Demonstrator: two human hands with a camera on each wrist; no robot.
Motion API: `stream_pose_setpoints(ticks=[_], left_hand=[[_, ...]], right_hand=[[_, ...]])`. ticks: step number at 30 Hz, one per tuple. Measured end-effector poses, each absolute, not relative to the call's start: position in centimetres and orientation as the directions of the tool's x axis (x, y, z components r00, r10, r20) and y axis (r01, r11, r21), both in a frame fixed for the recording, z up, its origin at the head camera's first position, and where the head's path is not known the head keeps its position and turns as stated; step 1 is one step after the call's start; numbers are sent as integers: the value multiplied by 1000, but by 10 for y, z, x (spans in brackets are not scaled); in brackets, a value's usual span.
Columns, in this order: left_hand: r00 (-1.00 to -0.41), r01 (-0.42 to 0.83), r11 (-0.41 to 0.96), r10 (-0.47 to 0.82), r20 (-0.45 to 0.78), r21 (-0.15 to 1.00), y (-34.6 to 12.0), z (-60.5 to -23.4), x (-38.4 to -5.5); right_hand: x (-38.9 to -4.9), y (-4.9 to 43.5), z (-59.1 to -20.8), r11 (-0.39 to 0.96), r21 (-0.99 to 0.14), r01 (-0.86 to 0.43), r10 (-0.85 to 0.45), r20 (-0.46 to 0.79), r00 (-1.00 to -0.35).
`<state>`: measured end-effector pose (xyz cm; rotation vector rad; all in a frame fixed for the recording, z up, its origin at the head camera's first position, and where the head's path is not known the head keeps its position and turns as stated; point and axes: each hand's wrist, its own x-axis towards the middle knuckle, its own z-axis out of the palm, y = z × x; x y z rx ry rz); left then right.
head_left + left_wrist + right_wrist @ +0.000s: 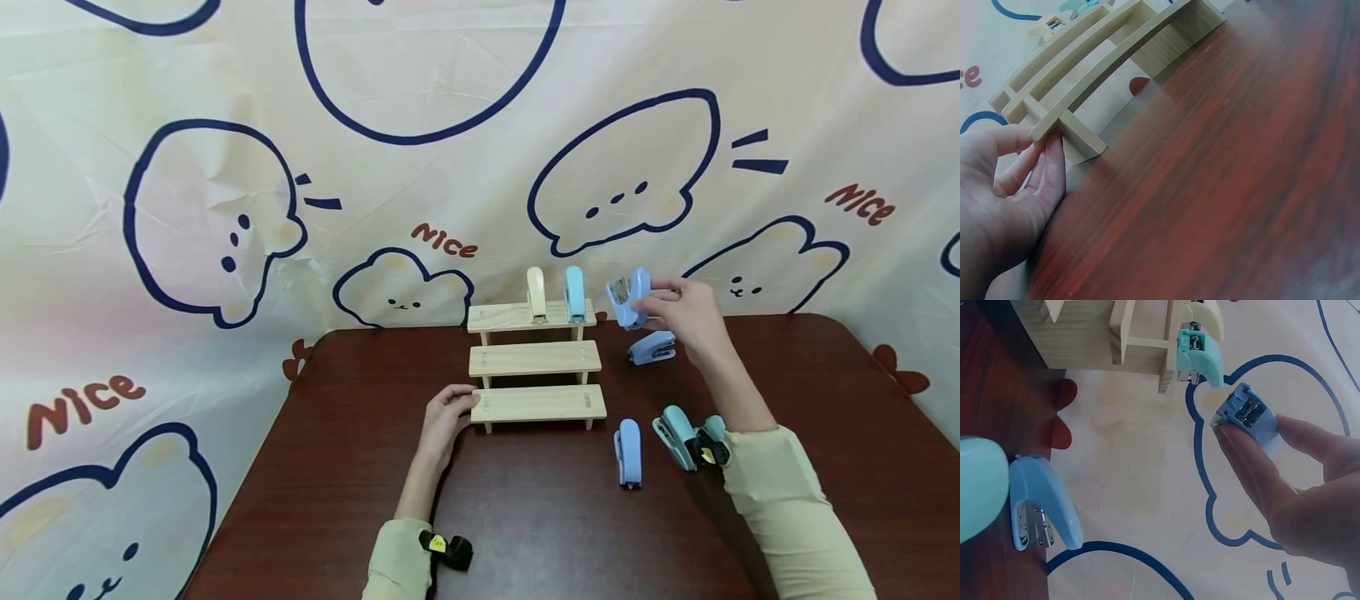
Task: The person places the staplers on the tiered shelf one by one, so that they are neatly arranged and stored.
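My right hand [696, 321] holds a light blue stapler [637, 292] in the air, just right of the top shelf. In the right wrist view, thumb and fingers pinch the stapler [1259, 425] from both sides. A three-tier wooden display rack [538, 404] stands on the table. My left hand [446, 423] grips the left end of its lowest shelf, thumb and fingertips at the board's edge in the left wrist view. A cream stapler [536, 293] and a turquoise stapler [574, 293] stand side by side on the top shelf; the middle and bottom shelves are bare.
Beneath my right hand lies a blue stapler [652, 347] on the table. Nearer the front are another blue stapler [628, 454] and a teal stapler [673, 435], with a teal object [714, 427] partly hidden by the right wrist camera. A printed cloth [420, 192] hangs behind the table.
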<state>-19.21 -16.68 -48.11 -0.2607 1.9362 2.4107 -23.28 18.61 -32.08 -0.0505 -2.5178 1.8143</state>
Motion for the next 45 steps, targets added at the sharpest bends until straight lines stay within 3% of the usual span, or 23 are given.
stream_pose_setpoints(ticks=[45], left_hand=[[-987, -130, -210, -65, -147, 969, -168, -480, -190]], right_hand=[[-236, 161, -290, 283, -958, -36, 26, 45, -999]])
